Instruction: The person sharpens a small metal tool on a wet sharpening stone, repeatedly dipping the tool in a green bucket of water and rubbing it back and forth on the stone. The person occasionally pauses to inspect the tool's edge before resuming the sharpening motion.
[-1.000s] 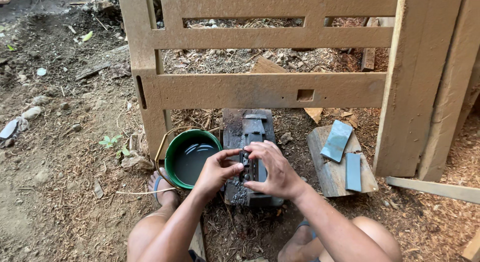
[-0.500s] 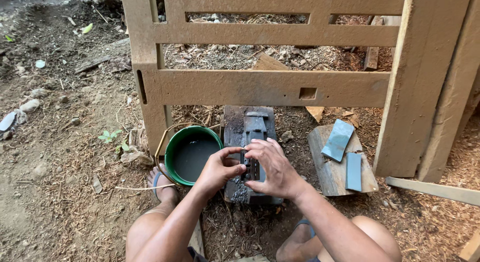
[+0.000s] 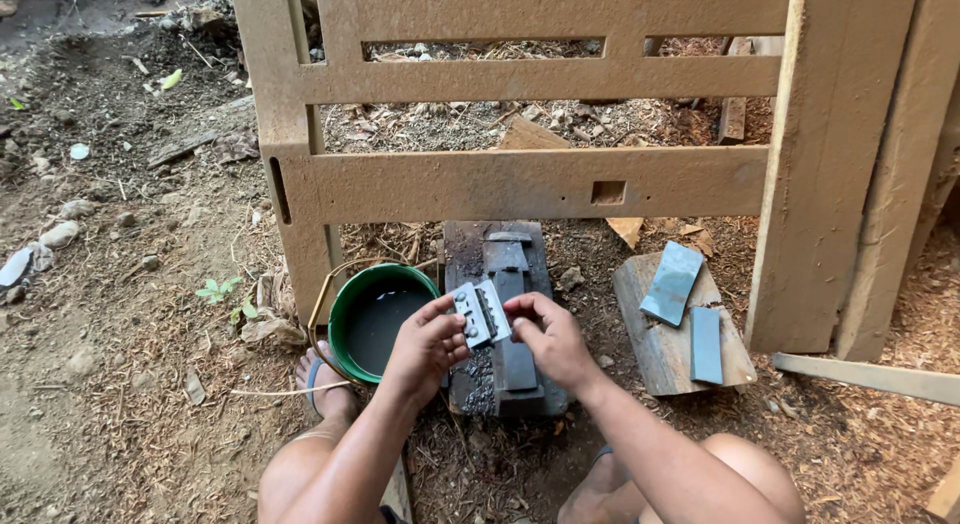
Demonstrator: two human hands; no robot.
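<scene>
My left hand (image 3: 425, 346) and my right hand (image 3: 548, 336) together hold a small flat grey metal plate (image 3: 480, 312) with small holes, lifted and tilted up towards me. Below it lies a dark wet sharpening stone (image 3: 510, 314) set on a blackened wooden block (image 3: 470, 384). A green bucket (image 3: 345, 309) of dark water stands just left of the block, close to my left hand. My bare knees show at the bottom edge.
Two flat blue-grey blades (image 3: 672, 282) lie on a wooden board (image 3: 650, 344) right of the block. A dusty wooden frame (image 3: 520, 184) stands behind, with thick posts (image 3: 820, 174) at the right. Dirt ground with stones and wood chips lies all around.
Both hands were pressed down on the stone with the plate; now they have lifted the plate and tipped its face upward. The view sits slightly lower.
</scene>
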